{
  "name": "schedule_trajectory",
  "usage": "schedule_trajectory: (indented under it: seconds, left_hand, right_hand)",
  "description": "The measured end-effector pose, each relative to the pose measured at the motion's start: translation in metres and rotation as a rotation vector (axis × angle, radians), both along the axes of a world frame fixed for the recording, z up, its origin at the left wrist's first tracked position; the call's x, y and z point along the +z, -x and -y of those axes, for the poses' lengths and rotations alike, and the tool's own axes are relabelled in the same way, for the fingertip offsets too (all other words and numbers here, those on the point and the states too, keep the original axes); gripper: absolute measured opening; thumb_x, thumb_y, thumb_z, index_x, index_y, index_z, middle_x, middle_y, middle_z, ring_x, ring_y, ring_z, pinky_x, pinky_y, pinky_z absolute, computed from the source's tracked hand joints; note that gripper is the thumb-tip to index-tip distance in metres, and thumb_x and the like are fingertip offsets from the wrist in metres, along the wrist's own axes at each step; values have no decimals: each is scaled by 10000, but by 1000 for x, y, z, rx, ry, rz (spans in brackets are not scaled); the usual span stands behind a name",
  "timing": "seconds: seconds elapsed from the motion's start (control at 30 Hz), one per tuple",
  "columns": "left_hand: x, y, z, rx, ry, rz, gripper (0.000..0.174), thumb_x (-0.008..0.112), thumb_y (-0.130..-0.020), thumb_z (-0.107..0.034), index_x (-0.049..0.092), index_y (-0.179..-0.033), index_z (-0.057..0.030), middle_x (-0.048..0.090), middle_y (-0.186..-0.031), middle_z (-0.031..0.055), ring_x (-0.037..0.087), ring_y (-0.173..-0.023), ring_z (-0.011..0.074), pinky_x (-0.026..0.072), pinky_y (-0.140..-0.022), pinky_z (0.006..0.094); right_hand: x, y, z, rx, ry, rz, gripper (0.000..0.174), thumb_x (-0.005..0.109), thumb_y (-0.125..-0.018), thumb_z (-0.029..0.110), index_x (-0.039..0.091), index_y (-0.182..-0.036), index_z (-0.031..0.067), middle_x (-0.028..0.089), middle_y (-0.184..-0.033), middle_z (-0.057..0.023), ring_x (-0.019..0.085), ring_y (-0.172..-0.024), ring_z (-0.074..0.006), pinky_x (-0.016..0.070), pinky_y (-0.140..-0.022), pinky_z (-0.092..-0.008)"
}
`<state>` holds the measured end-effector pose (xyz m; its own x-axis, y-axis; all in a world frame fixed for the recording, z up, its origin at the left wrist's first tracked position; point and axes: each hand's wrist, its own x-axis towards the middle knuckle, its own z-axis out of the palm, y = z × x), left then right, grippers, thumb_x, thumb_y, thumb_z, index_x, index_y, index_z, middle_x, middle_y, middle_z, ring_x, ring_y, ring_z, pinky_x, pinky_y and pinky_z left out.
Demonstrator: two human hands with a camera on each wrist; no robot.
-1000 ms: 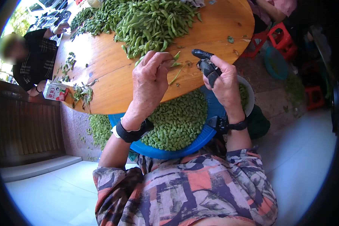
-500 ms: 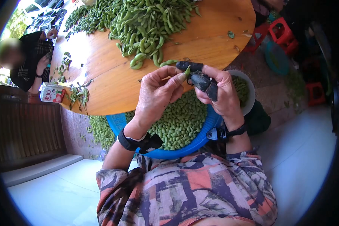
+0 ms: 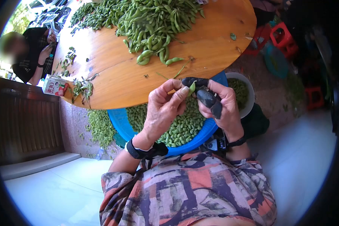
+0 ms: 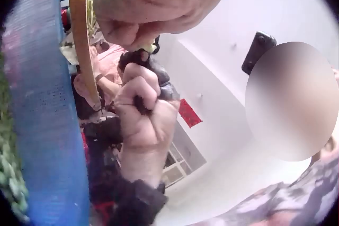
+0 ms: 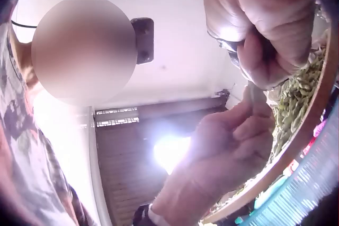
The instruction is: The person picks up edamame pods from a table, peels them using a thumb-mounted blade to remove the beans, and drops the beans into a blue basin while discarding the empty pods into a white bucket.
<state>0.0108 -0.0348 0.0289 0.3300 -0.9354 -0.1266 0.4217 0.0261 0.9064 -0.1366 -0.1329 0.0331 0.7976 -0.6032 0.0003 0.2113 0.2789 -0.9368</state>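
Observation:
Over the table's near edge, my left hand [image 3: 161, 109] pinches a green soybean pod [image 3: 192, 88] between thumb and forefinger. The right hand [image 3: 228, 107] meets it there, with black covers on its thumb and forefinger, and these two tips close on the pod's other side. Its remaining fingers curl into the palm, as the left wrist view shows. Below both hands stands a blue basin [image 3: 118, 122] holding many shelled green beans [image 3: 182, 132]. A large heap of unshelled pods [image 3: 150, 28] lies on the wooden table [image 3: 113, 81].
A pale bowl [image 3: 249, 107] with green contents stands right of the basin. Shelled husks [image 3: 101, 126] cover the floor to its left. A drink carton [image 3: 55, 86] and scraps sit at the table's left edge, near another person [image 3: 35, 52]. Red stools [image 3: 283, 39] stand at right.
The left hand has come away from the heap with a pod and moved toward me and right. The right hand has closed in to meet it, its covered fingertips now at the pod.

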Motion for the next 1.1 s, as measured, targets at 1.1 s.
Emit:
schedule_trajectory:
  seconds: [1.1]
  left_hand:
    - [-19,26,-14,297,-1,40,137,617,-954,-131,561,-860,-49,554,-669,-10,472,-506,50,339,-428,192]
  right_hand:
    - [-15,-7,-29,-137,246,-102,178,473,-914,36,610,-1023,2,544,-664,27,491,-566,-28,403,-503,-195]
